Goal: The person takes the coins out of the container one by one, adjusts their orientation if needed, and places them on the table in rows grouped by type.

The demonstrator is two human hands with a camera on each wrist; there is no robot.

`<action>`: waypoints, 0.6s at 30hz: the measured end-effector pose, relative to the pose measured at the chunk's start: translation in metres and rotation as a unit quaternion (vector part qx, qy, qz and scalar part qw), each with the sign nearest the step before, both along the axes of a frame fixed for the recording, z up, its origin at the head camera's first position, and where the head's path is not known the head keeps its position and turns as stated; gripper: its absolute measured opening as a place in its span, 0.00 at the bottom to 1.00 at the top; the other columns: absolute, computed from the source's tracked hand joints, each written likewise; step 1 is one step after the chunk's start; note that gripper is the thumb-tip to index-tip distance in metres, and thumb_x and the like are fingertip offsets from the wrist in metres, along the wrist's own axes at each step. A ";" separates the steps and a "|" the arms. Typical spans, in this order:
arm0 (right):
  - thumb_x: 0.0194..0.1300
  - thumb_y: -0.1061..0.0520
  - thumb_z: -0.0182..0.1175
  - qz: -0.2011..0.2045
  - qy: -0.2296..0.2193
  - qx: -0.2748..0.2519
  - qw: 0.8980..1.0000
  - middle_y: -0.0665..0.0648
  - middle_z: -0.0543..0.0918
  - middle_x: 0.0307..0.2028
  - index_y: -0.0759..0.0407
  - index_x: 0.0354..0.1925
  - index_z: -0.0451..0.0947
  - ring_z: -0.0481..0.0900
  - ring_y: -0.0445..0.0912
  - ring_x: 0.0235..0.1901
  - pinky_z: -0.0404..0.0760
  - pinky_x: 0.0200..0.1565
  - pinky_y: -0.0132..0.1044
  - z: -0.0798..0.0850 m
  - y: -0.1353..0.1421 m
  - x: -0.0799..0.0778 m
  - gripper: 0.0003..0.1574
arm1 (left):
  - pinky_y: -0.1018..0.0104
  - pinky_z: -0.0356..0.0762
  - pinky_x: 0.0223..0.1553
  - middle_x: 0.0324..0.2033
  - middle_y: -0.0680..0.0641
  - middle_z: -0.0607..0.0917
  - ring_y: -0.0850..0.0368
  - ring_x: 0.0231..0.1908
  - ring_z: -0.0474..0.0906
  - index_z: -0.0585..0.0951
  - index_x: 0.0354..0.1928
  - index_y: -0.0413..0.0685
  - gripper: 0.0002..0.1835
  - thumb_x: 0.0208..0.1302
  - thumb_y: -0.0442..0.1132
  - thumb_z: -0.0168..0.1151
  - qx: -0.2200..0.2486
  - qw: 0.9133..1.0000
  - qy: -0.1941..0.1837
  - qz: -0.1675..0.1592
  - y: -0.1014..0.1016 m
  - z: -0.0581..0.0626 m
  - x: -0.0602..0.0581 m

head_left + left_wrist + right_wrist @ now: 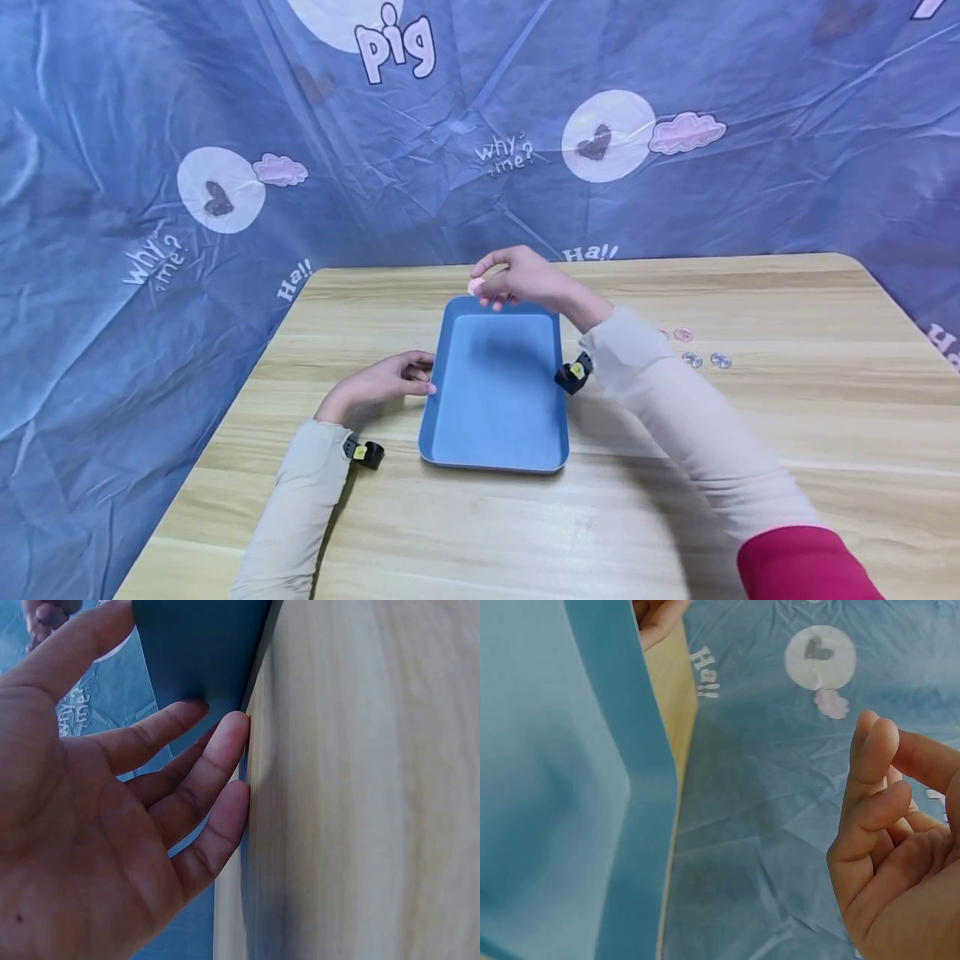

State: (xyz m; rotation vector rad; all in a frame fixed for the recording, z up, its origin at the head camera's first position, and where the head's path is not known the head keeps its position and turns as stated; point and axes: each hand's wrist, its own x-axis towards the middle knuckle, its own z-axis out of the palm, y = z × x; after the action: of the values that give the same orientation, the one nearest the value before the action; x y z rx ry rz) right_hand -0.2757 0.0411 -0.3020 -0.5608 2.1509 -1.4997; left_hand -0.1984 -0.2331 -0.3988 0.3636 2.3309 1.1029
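A blue rectangular tray (498,392) lies on the wooden table. My left hand (390,377) is at its left side, thumb and fingertips against the wall; in the left wrist view the fingers (225,746) are loosely bent with nothing in the palm. Above the tray's far left corner, my right hand (517,277) pinches a small pale pink disc (476,287) between thumb and fingertips. In the right wrist view the right hand (900,847) hides that disc. To the right lie two clear discs (692,360) and a pink disc (683,334), with another pink one partly behind the sleeve.
The wooden table (787,417) runs back to a blue printed cloth (450,167) hanging behind and at the left. Each wrist wears a small black camera mount, the right one (574,374) close to the tray's right rim.
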 end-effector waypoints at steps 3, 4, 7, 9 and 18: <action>0.63 0.55 0.65 -0.001 0.001 0.000 1.000 0.57 0.86 0.30 0.59 0.50 0.77 0.81 0.45 0.24 0.77 0.25 0.31 0.008 0.014 0.003 0.18 | 0.50 0.71 0.63 0.58 0.37 0.77 0.45 0.58 0.75 0.62 0.70 0.37 0.38 0.64 0.47 0.63 -0.001 1.000 0.004 -0.003 0.000 0.000 0.000; 0.63 0.55 0.65 -0.002 0.001 0.000 1.000 0.57 0.86 0.29 0.59 0.50 0.76 0.81 0.45 0.24 0.77 0.25 0.31 0.010 0.018 0.003 0.18 | 0.50 0.71 0.63 0.58 0.37 0.77 0.45 0.58 0.74 0.62 0.70 0.37 0.38 0.64 0.47 0.63 -0.002 1.000 0.004 -0.004 0.000 0.001 0.000; 0.63 0.56 0.64 -0.007 -0.002 -0.002 1.000 0.55 0.85 0.29 0.59 0.51 0.75 0.80 0.45 0.24 0.77 0.25 0.31 0.016 0.034 0.003 0.18 | 0.50 0.71 0.64 0.59 0.37 0.76 0.45 0.58 0.74 0.61 0.70 0.37 0.37 0.64 0.47 0.63 -0.004 1.000 0.004 -0.002 0.000 0.002 0.001; 0.63 0.57 0.64 -0.010 0.001 0.002 1.000 0.55 0.85 0.29 0.60 0.51 0.75 0.80 0.44 0.25 0.76 0.25 0.30 0.018 0.045 0.001 0.18 | 0.50 0.70 0.64 0.59 0.37 0.76 0.45 0.58 0.74 0.61 0.70 0.38 0.37 0.64 0.47 0.63 -0.006 1.000 0.003 -0.001 0.000 0.002 0.001; 0.64 0.58 0.62 -0.052 0.018 0.056 0.997 0.54 0.86 0.30 0.61 0.50 0.73 0.80 0.43 0.27 0.77 0.28 0.32 0.021 0.109 -0.004 0.18 | 0.50 0.71 0.64 0.59 0.38 0.76 0.45 0.59 0.73 0.61 0.70 0.38 0.38 0.65 0.49 0.63 -0.009 1.000 0.007 -0.007 -0.001 0.000 0.001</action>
State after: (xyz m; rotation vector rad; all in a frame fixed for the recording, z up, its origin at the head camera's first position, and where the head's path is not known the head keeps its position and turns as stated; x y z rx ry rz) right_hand -0.2798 0.1498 -0.2806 -0.4471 2.3078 -1.4211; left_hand -0.1975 -0.2337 -0.3985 0.3827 2.3461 1.0742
